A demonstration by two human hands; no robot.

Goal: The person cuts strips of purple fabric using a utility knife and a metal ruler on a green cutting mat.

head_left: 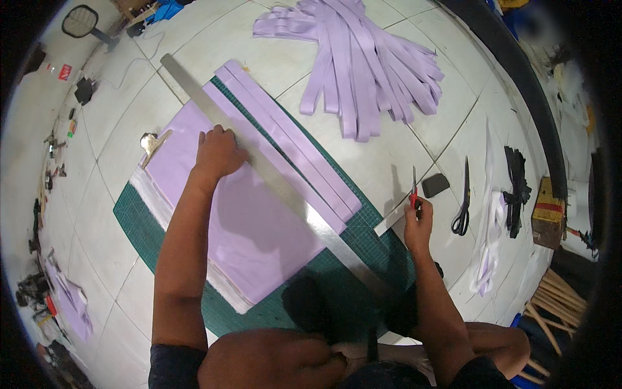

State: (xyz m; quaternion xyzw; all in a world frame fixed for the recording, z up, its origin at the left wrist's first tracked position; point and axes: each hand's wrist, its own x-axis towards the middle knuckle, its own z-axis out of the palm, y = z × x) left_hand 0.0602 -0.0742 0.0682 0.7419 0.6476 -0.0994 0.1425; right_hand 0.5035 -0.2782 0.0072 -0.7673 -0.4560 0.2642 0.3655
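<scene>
Folded lilac fabric [265,240], layered with a white edge, lies on a green cutting mat [146,233]. A silver binder clip [153,146] grips its far left edge. Diagonally across the cloth runs a long metal ruler [285,193], held down by my left hand [220,154] with its fingers closed together. Cut lilac strips [291,155] lie side by side beyond the ruler. My right hand [419,223], off the mat's right edge, is closed around a red-handled cutter knife [414,194], its blade pointing away from me. A short metal ruler [391,220] lies beside that hand.
A heap of lilac strips [363,65] covers tiles at the back. To the right are a small black block [435,186], black-handled scissors [462,217], pale scraps [490,249], a black bundle [516,194] and a box [549,214]. Wooden sticks [560,292] stand at lower right.
</scene>
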